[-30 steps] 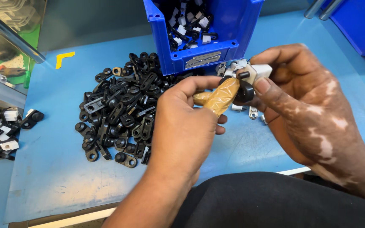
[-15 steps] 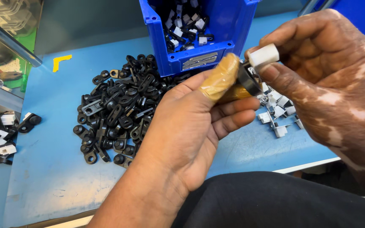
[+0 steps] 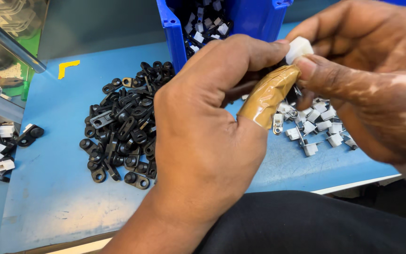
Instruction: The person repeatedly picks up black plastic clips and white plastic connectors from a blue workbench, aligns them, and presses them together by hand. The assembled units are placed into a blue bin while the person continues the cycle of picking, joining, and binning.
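Left hand (image 3: pixel 203 141): taped thumb, pinching the white clip (image 3: pixel 300 48)
Right hand (image 3: pixel 372 80): pinching the same clip
Clip spot: raised above the blue surface (image 3: pixel 48 188), near the blue bin (image 3: pixel 259 19)
Black clips (image 3: pixel 123 127): piled left

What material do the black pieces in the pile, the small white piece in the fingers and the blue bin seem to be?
Black pieces: probably moulded plastic, with a dull sheen.
Small white piece: likely plastic, matt and opaque.
Blue bin: rigid plastic, smooth and slightly glossy.
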